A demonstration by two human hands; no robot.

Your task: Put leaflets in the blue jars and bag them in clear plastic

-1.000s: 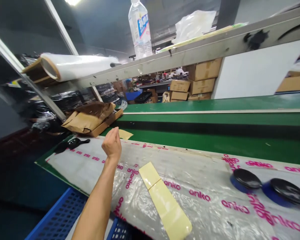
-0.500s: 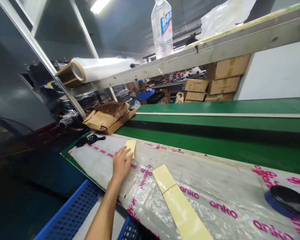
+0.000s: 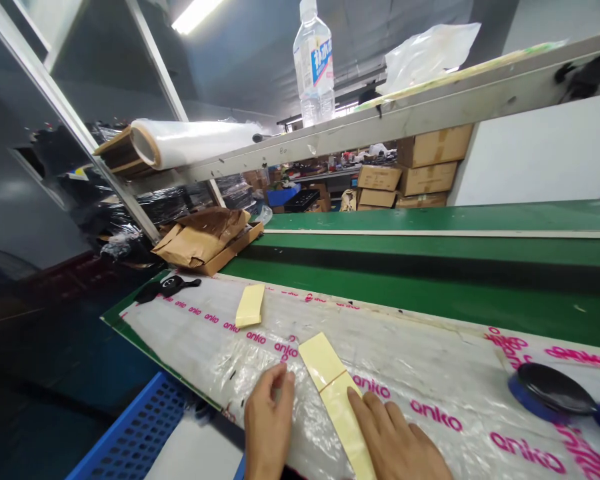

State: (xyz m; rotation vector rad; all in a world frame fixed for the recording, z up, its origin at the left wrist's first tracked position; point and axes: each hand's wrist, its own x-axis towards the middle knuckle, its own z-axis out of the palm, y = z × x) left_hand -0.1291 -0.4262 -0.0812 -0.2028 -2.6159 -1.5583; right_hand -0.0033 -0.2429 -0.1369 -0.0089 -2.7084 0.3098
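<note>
A long pale-yellow paper strip (image 3: 337, 400), with a thin brownish line across it, lies slantwise on the plastic-covered bench. My right hand (image 3: 397, 437) rests on its right edge, fingers stretched out and touching the paper. Left of the strip, my left hand (image 3: 270, 417) hovers over the plastic with loosely curled fingers. Its thumb and forefinger are near each other, and I see nothing between them. A short yellow paper piece (image 3: 251, 305) lies farther off on the plastic, apart from both hands.
Black round tape-like item (image 3: 553, 393) sits at the right. A small black object (image 3: 167, 287) and an open cardboard tray (image 3: 235, 248) with brown paper are at the far left. Below the bench edge is a blue crate (image 3: 125, 427). A shelf rail (image 3: 280, 150) carries a bottle (image 3: 314, 67).
My left hand has let go of the short yellow piece and come back toward me. My right hand has come into view and onto the long strip. The view has shifted slightly.
</note>
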